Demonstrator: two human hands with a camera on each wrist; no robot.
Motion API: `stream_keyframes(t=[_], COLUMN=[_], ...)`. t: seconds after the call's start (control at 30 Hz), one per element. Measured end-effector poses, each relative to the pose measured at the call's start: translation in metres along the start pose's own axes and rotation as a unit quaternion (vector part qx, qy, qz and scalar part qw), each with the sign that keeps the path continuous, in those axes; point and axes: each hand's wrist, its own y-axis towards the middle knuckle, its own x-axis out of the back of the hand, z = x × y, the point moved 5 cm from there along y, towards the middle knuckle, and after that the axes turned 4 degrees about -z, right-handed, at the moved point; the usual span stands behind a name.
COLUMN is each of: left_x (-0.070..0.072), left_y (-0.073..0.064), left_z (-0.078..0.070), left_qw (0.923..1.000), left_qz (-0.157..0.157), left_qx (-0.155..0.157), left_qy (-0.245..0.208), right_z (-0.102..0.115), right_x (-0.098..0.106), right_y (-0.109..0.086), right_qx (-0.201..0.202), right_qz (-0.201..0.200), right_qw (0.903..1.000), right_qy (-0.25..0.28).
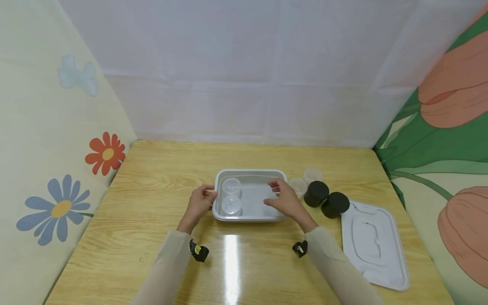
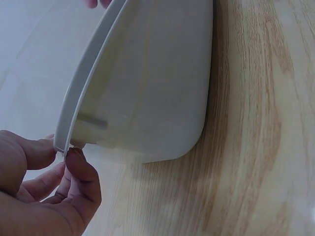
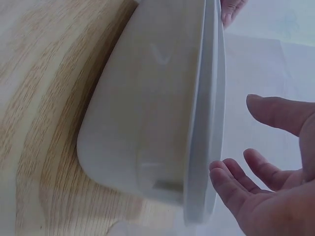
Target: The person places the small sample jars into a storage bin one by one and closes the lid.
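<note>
A white rectangular plastic tub (image 1: 249, 220) stands on the table. At its left end, my left hand (image 1: 201, 203) pinches the rim between thumb and fingers, clearly seen in the left wrist view, where the same hand (image 2: 54, 182) fills the lower left. My right hand (image 1: 285, 199) hovers over the tub's right end, thumb and fingers spread with nothing between them. The right wrist view shows this hand (image 3: 275, 182) close beside the rim; whether a fingertip touches it I cannot tell. Inside the tub's left half, two clear round plastic pieces (image 1: 231, 186) lie one behind the other.
Two black cylinders (image 1: 316, 194) stand right of the tub. Behind them lie two clear round plastic pieces (image 1: 312, 175). A white rectangular lid (image 1: 375, 243) rests farther right on the wooden table (image 1: 152, 190). White cloth (image 1: 244, 106) hangs along the table's back edge.
</note>
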Motion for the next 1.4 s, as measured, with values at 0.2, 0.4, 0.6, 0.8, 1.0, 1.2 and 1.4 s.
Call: stream_keyframes(t=[0.2, 0.4, 0.6, 0.8, 1.0, 1.2, 1.4], left_x=[-0.001, 0.0, 0.0, 0.0, 0.001, 0.002, 0.001], left_y=[0.0, -0.001, -0.002, -0.003, -0.002, -0.001, -0.001], left_z=[0.0, -0.001, -0.003, -0.003, -0.003, -0.002, -0.001], left_qw=[1.0, 0.9999, 0.9999, 0.9998, 0.9998, 0.9998, 0.9998], left_qz=[0.004, 0.0, 0.003, 0.005, 0.005, 0.004, 0.004], left_qx=[0.005, 0.009, 0.011, 0.012, 0.012, 0.014, 0.016], left_qy=[0.006, 0.013, 0.01, 0.013, 0.014, 0.016, 0.013], right_z=[-0.001, -0.007, -0.015, -0.022, -0.036, -0.046, -0.053], right_x=[0.012, 0.023, 0.035, 0.054, 0.073, 0.093, 0.113], right_y=[-0.007, -0.011, -0.016, -0.022, -0.028, -0.035, -0.046], right_qx=[-0.01, -0.013, -0.028, -0.025, -0.033, -0.049, -0.054], right_qz=[-0.003, -0.008, -0.029, -0.045, -0.059, -0.071, -0.083], right_qw=[0.9999, 0.9996, 0.9987, 0.9978, 0.9954, 0.9936, 0.9913], right_qy=[-0.006, -0.023, -0.029, -0.042, -0.068, -0.072, -0.088])
